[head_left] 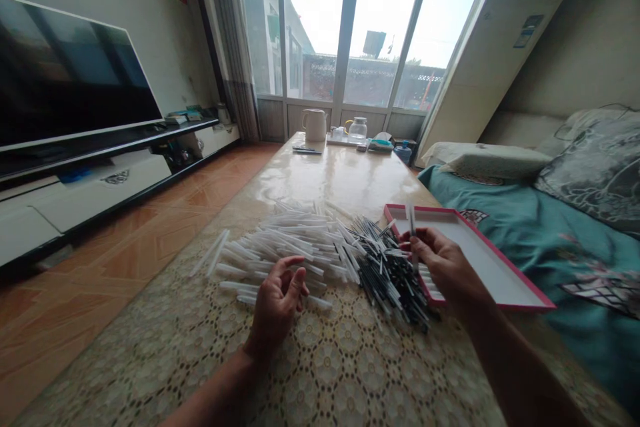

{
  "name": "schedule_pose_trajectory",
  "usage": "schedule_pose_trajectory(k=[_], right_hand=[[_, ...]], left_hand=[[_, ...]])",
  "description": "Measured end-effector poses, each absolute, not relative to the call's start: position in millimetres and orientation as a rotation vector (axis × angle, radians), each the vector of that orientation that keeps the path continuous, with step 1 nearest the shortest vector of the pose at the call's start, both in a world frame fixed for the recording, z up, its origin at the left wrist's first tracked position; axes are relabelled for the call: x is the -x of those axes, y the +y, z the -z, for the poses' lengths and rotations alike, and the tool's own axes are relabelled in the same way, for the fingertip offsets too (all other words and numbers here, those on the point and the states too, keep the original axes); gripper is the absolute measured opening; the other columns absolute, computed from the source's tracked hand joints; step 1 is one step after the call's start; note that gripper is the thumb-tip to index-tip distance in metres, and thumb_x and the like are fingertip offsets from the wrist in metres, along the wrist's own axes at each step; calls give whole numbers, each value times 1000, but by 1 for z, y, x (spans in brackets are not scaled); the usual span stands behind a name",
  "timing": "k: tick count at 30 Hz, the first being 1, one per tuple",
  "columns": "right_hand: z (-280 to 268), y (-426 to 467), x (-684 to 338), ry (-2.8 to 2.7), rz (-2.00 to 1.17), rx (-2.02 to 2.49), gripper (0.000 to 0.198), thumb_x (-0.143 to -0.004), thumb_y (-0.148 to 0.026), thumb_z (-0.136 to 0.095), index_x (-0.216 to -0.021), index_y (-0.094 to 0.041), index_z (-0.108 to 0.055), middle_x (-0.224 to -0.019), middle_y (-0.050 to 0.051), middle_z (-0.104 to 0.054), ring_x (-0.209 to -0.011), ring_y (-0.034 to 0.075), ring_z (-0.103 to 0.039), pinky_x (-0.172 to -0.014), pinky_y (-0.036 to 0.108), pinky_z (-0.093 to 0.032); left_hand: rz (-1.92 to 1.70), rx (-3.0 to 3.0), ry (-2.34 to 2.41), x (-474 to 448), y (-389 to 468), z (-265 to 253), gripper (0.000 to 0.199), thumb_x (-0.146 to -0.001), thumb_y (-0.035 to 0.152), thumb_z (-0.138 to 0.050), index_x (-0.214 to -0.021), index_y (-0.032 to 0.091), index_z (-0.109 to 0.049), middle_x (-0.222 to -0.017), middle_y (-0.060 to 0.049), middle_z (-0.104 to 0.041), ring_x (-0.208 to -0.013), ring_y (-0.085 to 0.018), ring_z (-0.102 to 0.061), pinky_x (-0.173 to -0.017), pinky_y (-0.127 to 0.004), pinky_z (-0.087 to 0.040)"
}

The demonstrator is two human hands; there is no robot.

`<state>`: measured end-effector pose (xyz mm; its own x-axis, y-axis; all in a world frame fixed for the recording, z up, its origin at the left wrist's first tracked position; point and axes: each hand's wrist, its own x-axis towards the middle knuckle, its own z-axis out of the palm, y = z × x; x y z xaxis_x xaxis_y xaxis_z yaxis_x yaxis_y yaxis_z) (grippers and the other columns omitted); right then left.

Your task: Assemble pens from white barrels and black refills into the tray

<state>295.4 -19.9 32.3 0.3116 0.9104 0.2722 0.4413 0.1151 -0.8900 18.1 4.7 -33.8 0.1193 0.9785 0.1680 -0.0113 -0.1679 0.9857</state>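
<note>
My right hand (437, 257) pinches a slim pale tube (411, 217) and holds it nearly upright over the left edge of a shallow white tray with a pink-red rim (510, 263). What is inside the tube is too small to make out. Below and left of that hand lies a heap of thin black sticks (387, 267), some with pale ends. A larger pile of translucent white tubes (285, 237) spreads across the table to its left. My left hand (281, 293) hovers at the near edge of this pile, fingers loosely curled and thumb apart, with nothing visible in it.
A patterned cover lies on the long table (340, 360). At its far end stand a pale jug (315, 125), a glass pitcher (357, 130) and a tissue pack (381, 141). A sofa with teal fabric (480, 203) runs along the right; a television (70, 73) stands left.
</note>
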Motion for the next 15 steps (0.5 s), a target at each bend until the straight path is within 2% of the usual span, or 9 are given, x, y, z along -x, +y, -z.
schedule_pose_trajectory(k=[2,4,5,8,11,15], right_hand=[[-33,-7,-327,-1495,-283,1745,25,-89,-36,-49,-97,-16,-63,-90,9,-70,-80,21,-65,-68,28,-49],[-28,8,-357,-1666,118,2104,24,-90,-29,-47,-102,-17,-65,-96,8,-70,-82,19,-65,-70,27,-47],[-24,14,-370,-1685,189,2170,24,-90,-26,-48,-102,-16,-66,-95,10,-70,-84,20,-64,-72,28,-46],[-8,29,-397,-1770,290,2282,21,-88,-16,-50,-97,-13,-69,-94,15,-69,-90,26,-61,-73,32,-43],[5,39,-409,-1911,337,2350,24,-85,-7,-50,-95,-15,-70,-95,15,-68,-94,27,-59,-70,31,-40],[15,51,-416,-2057,355,2399,25,-87,-7,-47,-89,-17,-71,-91,14,-68,-92,25,-59,-67,30,-37]], left_hand=[[-1250,-1397,1050,-18,5,33,36,-87,43,-57,-111,16,-55,-59,4,-57,-41,-8,-47,-40,-18,-38],[-1256,-1404,1058,-18,5,32,35,-87,43,-57,-110,16,-55,-58,4,-58,-41,-9,-47,-40,-18,-39],[-1256,-1403,1059,-18,5,31,35,-87,43,-57,-109,16,-55,-58,4,-57,-41,-9,-47,-40,-18,-39],[-1254,-1399,1061,-18,6,31,34,-87,43,-56,-109,16,-55,-58,4,-57,-41,-8,-47,-39,-18,-38],[-1266,-1396,1071,-18,6,32,34,-88,43,-56,-109,17,-55,-58,4,-57,-41,-8,-47,-39,-17,-39],[-1283,-1382,1087,-16,6,32,33,-87,43,-56,-108,17,-56,-58,4,-58,-40,-8,-47,-39,-17,-38]])
